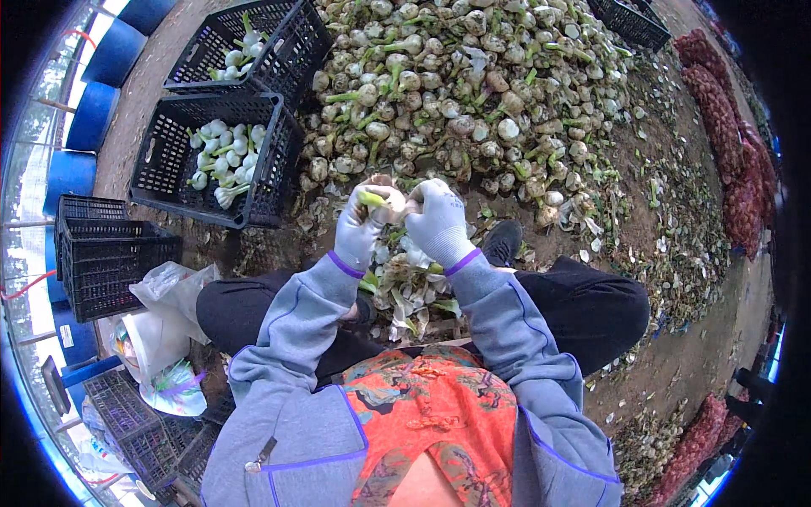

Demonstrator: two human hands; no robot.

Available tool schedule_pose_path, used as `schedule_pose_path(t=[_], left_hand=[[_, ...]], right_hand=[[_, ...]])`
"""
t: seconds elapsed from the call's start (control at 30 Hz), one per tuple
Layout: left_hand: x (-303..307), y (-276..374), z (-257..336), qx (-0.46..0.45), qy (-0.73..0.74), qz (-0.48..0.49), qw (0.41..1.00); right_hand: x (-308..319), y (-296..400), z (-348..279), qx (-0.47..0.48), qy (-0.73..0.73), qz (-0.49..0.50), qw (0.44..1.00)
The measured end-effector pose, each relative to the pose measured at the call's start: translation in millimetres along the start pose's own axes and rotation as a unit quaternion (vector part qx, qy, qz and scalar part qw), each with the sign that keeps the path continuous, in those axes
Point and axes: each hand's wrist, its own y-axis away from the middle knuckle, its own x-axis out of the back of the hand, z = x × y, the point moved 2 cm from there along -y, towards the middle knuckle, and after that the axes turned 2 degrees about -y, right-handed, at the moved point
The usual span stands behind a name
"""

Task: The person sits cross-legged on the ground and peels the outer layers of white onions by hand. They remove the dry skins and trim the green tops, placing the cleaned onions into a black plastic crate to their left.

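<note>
A garlic bulb (394, 204) with a short green stem is held between my two gloved hands, above a heap of peeled skins (412, 285) between my legs. My left hand (364, 222), in a white knit glove, holds the bulb, its stem showing near the thumb. My right hand (436, 218), gloved alike, has its fingertips pinched at the bulb's right side. A large pile of garlic bulbs (443, 95) with dirty skins lies just beyond the hands. Clean white bulbs (228, 152) lie in a black plastic crate (165, 171) at the left.
Another black crate (196, 51) with a few bulbs stands behind the first. Stacked crates (114, 266), a white bucket (158, 342) and a plastic bag (171, 285) are at the left, near blue barrels (101, 117). Red mesh sacks (728, 133) line the right side. Loose skins litter the ground.
</note>
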Motion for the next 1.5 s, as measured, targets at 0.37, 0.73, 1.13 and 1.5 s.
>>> schedule_pose_path(t=[0.37, 0.73, 1.13, 1.5], left_hand=[[35, -11, -1, 0.217, 0.521, 0.11, 0.818], [111, -32, 19, 0.059, 0.39, 0.29, 0.872], [59, -20, -27, 0.149, 0.041, 0.244, 0.957], [74, -16, -82, 0.039, -0.186, 0.171, 0.967]], right_hand=[[-52, 10, 108, -0.119, 0.196, -0.254, 0.94], [-134, -89, 193, -0.071, 0.176, -0.078, 0.979], [-145, -93, 208, -0.108, 0.116, -0.096, 0.983], [-134, -71, 123, -0.286, -0.649, -0.158, 0.688]])
